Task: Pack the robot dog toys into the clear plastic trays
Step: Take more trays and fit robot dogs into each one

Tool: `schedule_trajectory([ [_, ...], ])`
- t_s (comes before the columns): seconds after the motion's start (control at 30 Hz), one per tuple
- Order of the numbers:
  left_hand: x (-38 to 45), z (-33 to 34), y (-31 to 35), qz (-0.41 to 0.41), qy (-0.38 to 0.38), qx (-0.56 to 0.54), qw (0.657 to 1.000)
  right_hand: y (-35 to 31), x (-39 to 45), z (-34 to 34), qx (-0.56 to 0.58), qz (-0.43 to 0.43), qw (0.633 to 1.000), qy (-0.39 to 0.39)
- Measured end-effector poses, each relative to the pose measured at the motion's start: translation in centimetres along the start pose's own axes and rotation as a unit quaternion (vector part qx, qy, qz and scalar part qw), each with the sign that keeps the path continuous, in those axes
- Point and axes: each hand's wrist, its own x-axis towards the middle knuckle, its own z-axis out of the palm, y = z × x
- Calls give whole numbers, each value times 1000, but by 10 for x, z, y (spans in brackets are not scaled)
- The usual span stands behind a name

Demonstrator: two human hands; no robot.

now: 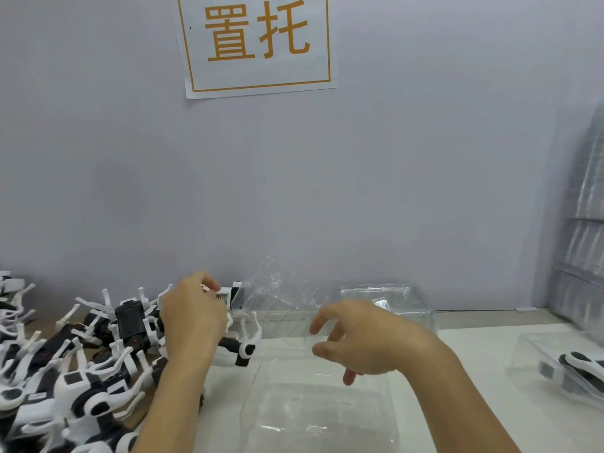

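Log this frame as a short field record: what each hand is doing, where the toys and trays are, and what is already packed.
left hand: curled around a robot dog toy at the edge of the pile
right hand: over the empty tray, fingers loosely curled, holding nothing
toy pile: left side of table
empty tray: directly in front
packed tray: far right, toy inside
wall sign: orange characters

The left hand [192,317] covered the toy [225,294] it reached over, so its grip could not be told. The pile of robot dogs [75,361] ran off the frame's left and lower edges. At lower right, a filled tray [562,367] was cropped; the stack of trays [585,223] above was blurred.
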Motion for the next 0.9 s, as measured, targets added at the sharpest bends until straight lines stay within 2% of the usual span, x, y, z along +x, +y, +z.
schedule_trajectory([
  [0.1, 5, -11, 11, 11, 19, -79, 997, -1, 1, 0, -12, -21, 999, 24],
  [0.2, 6, -23, 23, 28, 25, -176, 984, -5, 3, 2, 22, -44, 996, 68],
  [0.33, 3, -33, 43, 18, 8, -331, 943, -13, 8, 14, 70, -132, 978, 144],
  [0.43, -4, -37, 60, -31, -42, -464, 885, -22, 15, 28, -14, -210, 941, 265],
  [0.5, -8, -39, 72, -91, -89, -569, 812, -25, 20, 35, -62, -227, 908, 346],
  [0.57, -11, -39, 80, -149, -133, -627, 753, -24, 22, 36, -54, -225, 879, 416],
  [0.63, -14, -36, 83, -184, -162, -642, 726, -19, 24, 33, -44, -224, 850, 474],
  [0.7, -17, -32, 84, -189, -167, -637, 729, -11, 25, 28, -44, -226, 845, 482],
  [0.77, -19, -29, 84, -164, -151, -619, 753, -5, 23, 21, -10, -224, 870, 440],
  [0.8, -18, -29, 84, -139, -144, -595, 778, -1, 22, 19, 20, -221, 882, 415],
  [0.9, -18, -27, 79, -6, -117, -425, 898, 4, 19, 11, 110, -207, 905, 355],
])
